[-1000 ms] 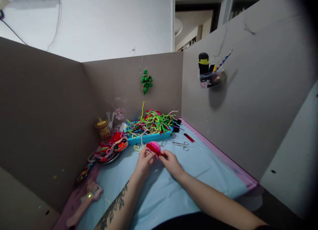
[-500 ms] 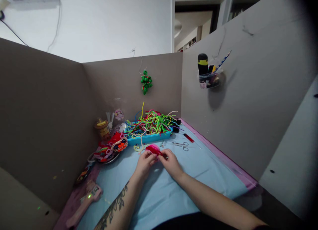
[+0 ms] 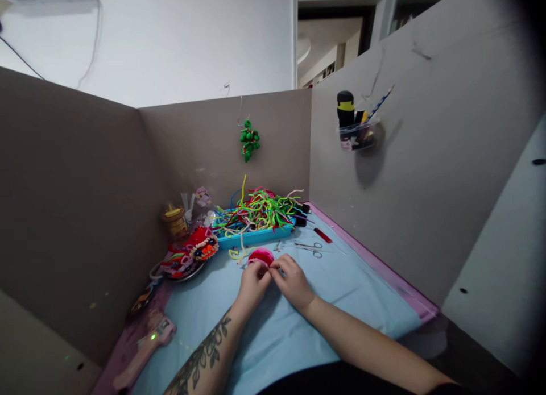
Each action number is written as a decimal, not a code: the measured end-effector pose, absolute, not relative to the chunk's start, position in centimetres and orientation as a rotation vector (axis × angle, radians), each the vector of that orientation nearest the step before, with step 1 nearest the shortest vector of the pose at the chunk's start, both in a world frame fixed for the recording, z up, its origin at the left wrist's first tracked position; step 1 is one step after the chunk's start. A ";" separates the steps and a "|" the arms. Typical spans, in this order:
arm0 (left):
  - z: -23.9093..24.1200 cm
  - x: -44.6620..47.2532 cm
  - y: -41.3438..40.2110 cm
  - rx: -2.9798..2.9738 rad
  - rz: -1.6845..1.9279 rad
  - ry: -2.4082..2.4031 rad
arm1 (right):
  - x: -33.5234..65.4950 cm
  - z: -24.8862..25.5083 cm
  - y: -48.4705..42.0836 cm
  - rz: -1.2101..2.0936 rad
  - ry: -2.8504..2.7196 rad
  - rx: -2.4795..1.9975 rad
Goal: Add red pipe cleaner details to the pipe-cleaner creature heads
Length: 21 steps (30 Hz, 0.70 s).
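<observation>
A round pink and red fuzzy piece (image 3: 261, 256), which looks made of pipe cleaners, is held above the blue cloth (image 3: 294, 327). My left hand (image 3: 255, 278) pinches its near edge, fingers closed. My right hand (image 3: 290, 275) meets the left at the piece's right edge, thumb and finger pressed together; what lies between those fingertips is too small to make out. Just beyond the hands stands a blue tray (image 3: 256, 236) heaped with colourful pipe cleaners (image 3: 267, 210). Scissors (image 3: 314, 249) lie to the right of my hands.
At left sit a dish of finished fuzzy pieces (image 3: 200, 250), a lidded jar (image 3: 176, 221) and a pink glue gun (image 3: 149, 344) with a lit green light. A red strip (image 3: 323, 235) lies at right. Grey panels enclose the table; a green ornament (image 3: 249, 140) and a clear pen holder (image 3: 357, 134) hang there.
The pink and red piece has turned so its round face shows more. My left hand has shifted slightly closer under it, and both hands' fingertips have come together. The view has drifted slightly.
</observation>
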<state>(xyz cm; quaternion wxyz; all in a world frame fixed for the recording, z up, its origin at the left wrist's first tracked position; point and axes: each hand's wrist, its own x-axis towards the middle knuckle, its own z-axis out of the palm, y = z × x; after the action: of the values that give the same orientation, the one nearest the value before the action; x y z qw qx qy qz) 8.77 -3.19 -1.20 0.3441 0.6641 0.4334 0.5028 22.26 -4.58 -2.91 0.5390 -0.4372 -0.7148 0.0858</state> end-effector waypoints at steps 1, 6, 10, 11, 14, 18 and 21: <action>-1.3 8.7 -3.2 1.770 1.294 1.136 | 22.3 -2.9 -4.6 0.193 -1.717 -1.055; -2.1 8.8 -2.9 1.872 1.219 1.146 | 22.2 -2.7 -4.8 0.186 -1.756 -1.030; -2.1 9.1 -3.0 1.838 1.150 1.075 | 22.2 -2.7 -4.7 0.262 -1.684 -0.924; -2.0 9.1 -3.0 1.787 1.140 1.053 | 22.3 -2.8 -4.6 0.289 -1.634 -0.916; -1.6 9.0 -2.8 1.570 1.139 0.952 | 22.5 -2.8 -4.1 0.353 -1.466 -0.961; -1.5 8.7 -2.4 1.354 1.156 0.877 | 22.6 -2.8 -3.6 0.422 -1.430 -1.043; -1.4 8.6 -2.4 1.224 1.140 0.848 | 22.4 -2.9 -3.7 0.465 -1.450 -1.056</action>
<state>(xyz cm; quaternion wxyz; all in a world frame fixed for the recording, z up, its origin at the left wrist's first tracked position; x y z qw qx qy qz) 8.60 -2.37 -1.43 0.5918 0.5260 0.3645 0.4901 22.41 -3.68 -2.88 0.6008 -0.4555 -0.6256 0.2005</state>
